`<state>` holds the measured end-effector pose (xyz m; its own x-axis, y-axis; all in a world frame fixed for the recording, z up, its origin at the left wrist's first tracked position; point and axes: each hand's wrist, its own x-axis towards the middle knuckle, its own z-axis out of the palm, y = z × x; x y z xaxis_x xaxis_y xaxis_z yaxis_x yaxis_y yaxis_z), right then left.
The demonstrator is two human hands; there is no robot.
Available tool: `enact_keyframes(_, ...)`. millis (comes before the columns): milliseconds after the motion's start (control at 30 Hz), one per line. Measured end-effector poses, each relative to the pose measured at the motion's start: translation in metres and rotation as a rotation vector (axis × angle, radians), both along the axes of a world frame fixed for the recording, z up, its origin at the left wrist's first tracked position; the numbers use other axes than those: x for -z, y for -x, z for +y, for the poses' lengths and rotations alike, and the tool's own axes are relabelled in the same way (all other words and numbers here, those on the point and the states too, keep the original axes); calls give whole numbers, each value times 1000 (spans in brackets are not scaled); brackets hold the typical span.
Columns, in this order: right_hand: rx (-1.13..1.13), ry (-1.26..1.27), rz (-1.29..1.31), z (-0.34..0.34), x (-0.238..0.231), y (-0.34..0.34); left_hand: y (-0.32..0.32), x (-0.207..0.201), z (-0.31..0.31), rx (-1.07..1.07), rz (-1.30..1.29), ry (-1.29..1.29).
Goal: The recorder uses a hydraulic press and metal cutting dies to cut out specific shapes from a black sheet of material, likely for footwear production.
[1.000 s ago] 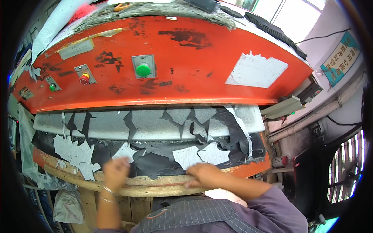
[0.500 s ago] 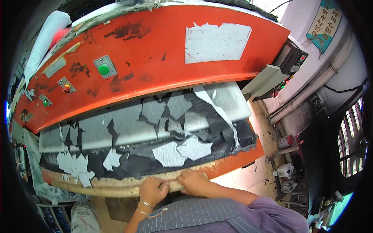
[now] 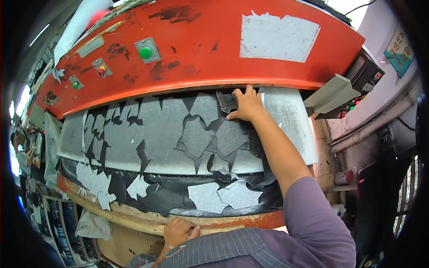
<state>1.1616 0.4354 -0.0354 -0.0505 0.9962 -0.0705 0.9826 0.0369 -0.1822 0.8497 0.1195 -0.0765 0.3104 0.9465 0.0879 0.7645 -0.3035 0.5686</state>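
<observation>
My right hand [image 3: 247,105] reaches to the back of the white cutting board [image 3: 288,120], close under the red machine beam. Its fingers are closed on a small black cutting die [image 3: 226,103], an open-sided frame seen partly behind the hand. Below the die lies dark sheet material [image 3: 221,138] with angular cut outlines and torn strips. At the front, my left hand [image 3: 178,231] is curled over the worn wooden edge bar [image 3: 129,219]. Pale grey cut pieces [image 3: 206,197] rest on the black ledge, beside dark scraps [image 3: 165,199].
The red beam [image 3: 196,49] spans the back, carrying a green button [image 3: 145,52] and a red knob [image 3: 101,71]. A control box [image 3: 364,80] and a grey plate [image 3: 333,94] stand at the right. Clear plastic sheeting [image 3: 51,138] hangs at the left.
My right hand has left the front edge bar and now holds the die at the back. More of the board and dark sheet shows from under the beam. My left hand stays on the bar.
</observation>
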Motion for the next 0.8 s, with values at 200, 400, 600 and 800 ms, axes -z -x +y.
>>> enact_keyframes(200,-110,-82,154,8,45,-5,3,5,-18,-73,39,-72)
enact_keyframes(400,-145,-185,139,-26,45,-19,2,6,-40,-90,36,-110)
enact_keyframes(600,-70,-381,292,-100,20,-29,-12,11,-51,-119,-96,-110)
enact_keyframes(800,214,276,1514,-254,14,4,-36,4,-23,-111,-790,364)
